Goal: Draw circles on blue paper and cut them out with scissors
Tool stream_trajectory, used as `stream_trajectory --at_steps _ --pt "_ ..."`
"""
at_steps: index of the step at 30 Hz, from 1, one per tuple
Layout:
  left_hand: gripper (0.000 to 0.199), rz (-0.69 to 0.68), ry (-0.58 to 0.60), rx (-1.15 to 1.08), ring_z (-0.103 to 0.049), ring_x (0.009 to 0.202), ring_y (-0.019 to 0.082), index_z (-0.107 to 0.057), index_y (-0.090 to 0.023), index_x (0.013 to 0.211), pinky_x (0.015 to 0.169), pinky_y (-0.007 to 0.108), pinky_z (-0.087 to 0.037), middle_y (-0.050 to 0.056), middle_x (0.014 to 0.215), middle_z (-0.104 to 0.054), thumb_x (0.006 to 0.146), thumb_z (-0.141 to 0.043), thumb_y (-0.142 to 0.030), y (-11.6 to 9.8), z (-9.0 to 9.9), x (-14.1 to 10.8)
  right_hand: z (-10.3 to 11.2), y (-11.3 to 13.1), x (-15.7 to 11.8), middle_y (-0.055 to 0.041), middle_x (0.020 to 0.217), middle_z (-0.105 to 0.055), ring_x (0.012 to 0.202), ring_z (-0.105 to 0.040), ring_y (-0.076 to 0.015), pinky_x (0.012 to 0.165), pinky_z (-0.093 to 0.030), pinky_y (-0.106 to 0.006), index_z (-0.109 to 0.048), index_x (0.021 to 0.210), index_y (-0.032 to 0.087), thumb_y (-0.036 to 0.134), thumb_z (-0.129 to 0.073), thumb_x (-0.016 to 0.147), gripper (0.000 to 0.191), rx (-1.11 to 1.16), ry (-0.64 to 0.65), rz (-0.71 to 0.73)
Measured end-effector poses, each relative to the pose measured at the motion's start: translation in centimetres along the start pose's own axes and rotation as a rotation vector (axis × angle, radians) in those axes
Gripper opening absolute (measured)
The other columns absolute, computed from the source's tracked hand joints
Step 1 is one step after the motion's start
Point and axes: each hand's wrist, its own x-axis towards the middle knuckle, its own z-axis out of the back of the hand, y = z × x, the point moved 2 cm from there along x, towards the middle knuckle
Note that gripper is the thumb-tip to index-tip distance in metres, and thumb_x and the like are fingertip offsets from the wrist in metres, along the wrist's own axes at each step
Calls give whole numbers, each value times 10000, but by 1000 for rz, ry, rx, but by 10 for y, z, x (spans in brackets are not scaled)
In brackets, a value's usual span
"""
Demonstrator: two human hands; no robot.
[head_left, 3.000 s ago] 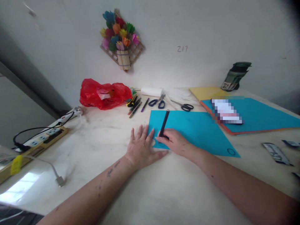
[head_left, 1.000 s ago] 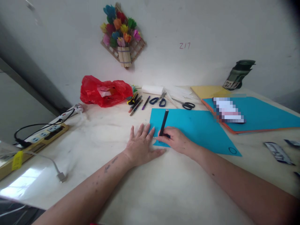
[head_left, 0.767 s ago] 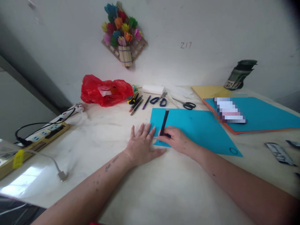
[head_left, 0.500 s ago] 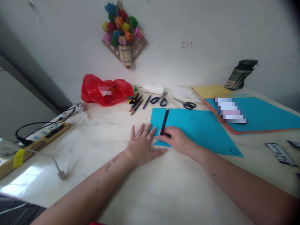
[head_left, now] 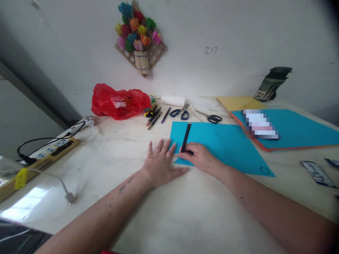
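Note:
A blue sheet of paper [head_left: 225, 144] lies flat on the table, with a small black oval drawn near its right front corner. My right hand [head_left: 198, 155] grips a black pen [head_left: 186, 137] that stands nearly upright over the sheet's left front corner. The pen's tip is hidden by my fingers. My left hand [head_left: 161, 164] lies flat with fingers spread, its fingertips at the sheet's left edge and its thumb pointing toward my right hand. It holds nothing.
Behind the sheet lie two pairs of scissors [head_left: 214, 119], several markers [head_left: 155, 120], a yellow-black cutter [head_left: 150, 111] and a red plastic bag [head_left: 119, 102]. A phone [head_left: 262, 124] rests on stacked coloured paper [head_left: 299, 128] at right; a bottle [head_left: 272, 84] stands behind. A power strip [head_left: 50, 151] is at left.

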Motion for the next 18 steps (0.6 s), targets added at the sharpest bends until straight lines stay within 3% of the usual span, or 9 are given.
stream_trajectory --at_steps 18 --pt "866 -5 0 3 21 1283 315 -152 -201 1367 983 550 43 53 1427 -90 694 -141 -747 0 1 0 -2 -1 1 -32 754 -644 713 -568 -149 625 -423 -257 -628 754 200 430 -525 751 251 39 -28 -24"
